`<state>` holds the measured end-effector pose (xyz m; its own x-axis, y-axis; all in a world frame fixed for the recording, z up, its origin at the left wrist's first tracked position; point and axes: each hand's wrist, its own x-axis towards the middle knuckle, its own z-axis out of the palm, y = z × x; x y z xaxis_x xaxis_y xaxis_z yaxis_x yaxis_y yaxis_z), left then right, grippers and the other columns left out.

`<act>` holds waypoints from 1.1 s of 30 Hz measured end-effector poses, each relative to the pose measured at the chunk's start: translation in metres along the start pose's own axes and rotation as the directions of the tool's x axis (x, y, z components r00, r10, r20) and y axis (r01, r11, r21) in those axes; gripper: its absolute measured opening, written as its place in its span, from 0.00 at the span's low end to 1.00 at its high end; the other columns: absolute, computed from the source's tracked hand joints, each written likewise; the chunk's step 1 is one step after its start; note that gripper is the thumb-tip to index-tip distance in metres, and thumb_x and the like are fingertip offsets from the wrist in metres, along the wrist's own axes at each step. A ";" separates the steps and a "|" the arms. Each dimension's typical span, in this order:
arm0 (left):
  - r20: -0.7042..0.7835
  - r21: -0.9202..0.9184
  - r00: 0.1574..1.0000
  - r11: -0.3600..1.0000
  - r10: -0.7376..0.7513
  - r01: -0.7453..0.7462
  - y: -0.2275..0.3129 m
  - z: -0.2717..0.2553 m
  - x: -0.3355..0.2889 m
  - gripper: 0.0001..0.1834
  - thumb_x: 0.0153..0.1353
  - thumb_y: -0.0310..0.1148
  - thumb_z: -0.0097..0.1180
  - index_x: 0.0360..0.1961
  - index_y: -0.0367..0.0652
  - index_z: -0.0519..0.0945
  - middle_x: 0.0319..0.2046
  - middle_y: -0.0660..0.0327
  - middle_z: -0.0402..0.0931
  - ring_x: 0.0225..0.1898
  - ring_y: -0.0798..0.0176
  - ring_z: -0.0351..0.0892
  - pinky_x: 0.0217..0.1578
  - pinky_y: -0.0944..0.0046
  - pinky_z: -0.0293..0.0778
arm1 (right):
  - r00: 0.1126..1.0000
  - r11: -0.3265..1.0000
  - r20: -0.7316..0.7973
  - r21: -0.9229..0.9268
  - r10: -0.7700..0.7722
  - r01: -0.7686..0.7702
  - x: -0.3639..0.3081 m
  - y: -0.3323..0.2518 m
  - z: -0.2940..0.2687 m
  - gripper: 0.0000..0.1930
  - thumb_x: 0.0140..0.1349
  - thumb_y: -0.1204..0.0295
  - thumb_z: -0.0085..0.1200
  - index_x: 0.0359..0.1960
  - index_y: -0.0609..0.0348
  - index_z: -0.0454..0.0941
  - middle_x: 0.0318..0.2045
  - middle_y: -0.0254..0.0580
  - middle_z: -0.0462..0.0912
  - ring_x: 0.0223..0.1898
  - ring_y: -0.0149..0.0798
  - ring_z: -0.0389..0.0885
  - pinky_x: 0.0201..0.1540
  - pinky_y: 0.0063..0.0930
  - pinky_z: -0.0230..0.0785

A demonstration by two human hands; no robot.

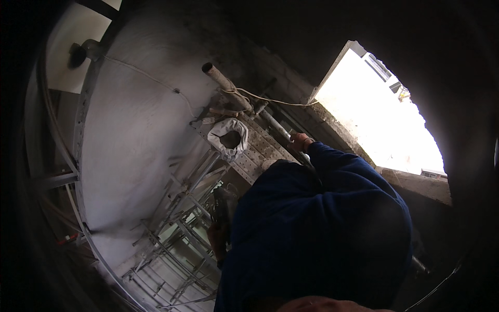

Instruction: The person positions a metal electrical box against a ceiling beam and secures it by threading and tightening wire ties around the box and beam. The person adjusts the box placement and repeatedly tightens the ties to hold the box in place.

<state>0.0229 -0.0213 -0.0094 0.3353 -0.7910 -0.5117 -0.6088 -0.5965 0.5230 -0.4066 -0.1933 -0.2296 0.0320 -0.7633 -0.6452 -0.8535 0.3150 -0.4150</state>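
My right hand (300,141), at the end of a blue sleeve, is closed around a grey metal scaffold tube (277,125). Beside it runs a perforated metal scaffold plank (251,165), spattered with dried material. On the plank stands a white sack (239,148) with its rim rolled down and dark contents inside. Low on the left, in shadow, my left hand (216,238) shows beside my body. A dark, bulky object (221,204) is at it, seemingly gripped; the fingers and the object's kind are too dim to make out.
A rusty upright tube (223,80) has a pale cord (275,100) tied around it, leading to a bright wall opening (379,109). Scaffold tubes (182,260) drop far below on the left. A curved, pale wall (135,130) with a thin cable rises beyond the plank.
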 end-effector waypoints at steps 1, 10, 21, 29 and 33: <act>0.002 0.013 1.000 1.000 -0.006 0.006 0.002 -0.001 0.001 0.17 0.49 0.36 0.64 0.32 0.30 0.81 0.22 0.57 0.79 0.23 0.67 0.76 0.23 0.63 0.70 | 1.000 1.000 -0.016 0.018 0.006 -0.005 0.003 0.003 0.001 0.22 0.53 0.52 0.60 0.45 0.52 0.80 0.45 0.46 0.83 0.51 0.51 0.79 0.53 0.43 0.71; 0.020 0.010 1.000 1.000 -0.022 0.022 0.015 0.011 0.013 0.17 0.48 0.35 0.65 0.32 0.30 0.81 0.23 0.57 0.80 0.24 0.68 0.74 0.26 0.62 0.71 | 0.992 0.999 -0.121 0.008 -0.037 0.038 0.009 0.041 -0.007 0.20 0.53 0.53 0.60 0.43 0.50 0.82 0.40 0.46 0.84 0.45 0.50 0.82 0.46 0.43 0.75; 0.187 -0.143 0.962 0.974 0.199 -0.174 -0.006 0.020 0.027 0.22 0.45 0.34 0.73 0.18 0.45 0.66 0.17 0.72 0.61 0.20 0.73 0.57 0.20 0.65 0.56 | 0.977 0.969 -0.057 0.151 0.204 -0.194 -0.093 0.078 0.031 0.22 0.53 0.52 0.60 0.47 0.50 0.81 0.46 0.44 0.82 0.51 0.49 0.79 0.53 0.41 0.71; 0.239 -0.211 0.901 0.925 0.364 -0.317 0.001 0.032 0.043 0.25 0.44 0.36 0.74 0.17 0.48 0.63 0.18 0.73 0.58 0.22 0.72 0.53 0.21 0.66 0.54 | 0.926 0.901 -0.093 0.284 0.366 -0.328 -0.142 0.117 0.062 0.20 0.54 0.54 0.62 0.43 0.51 0.81 0.44 0.44 0.83 0.50 0.47 0.80 0.53 0.39 0.72; 0.304 -0.112 0.877 0.928 0.372 -0.354 0.020 0.030 0.041 0.25 0.45 0.38 0.73 0.17 0.48 0.62 0.18 0.72 0.57 0.21 0.72 0.53 0.21 0.65 0.54 | 0.915 0.875 -0.079 0.335 0.395 -0.349 -0.145 0.122 0.064 0.21 0.55 0.55 0.61 0.45 0.52 0.80 0.46 0.45 0.83 0.50 0.48 0.79 0.53 0.38 0.72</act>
<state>0.0032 -0.0614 -0.0399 -0.1511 -0.8740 -0.4619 -0.6034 -0.2886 0.7434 -0.4817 -0.0082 -0.2280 -0.3485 -0.6188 -0.7040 -0.5842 0.7308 -0.3531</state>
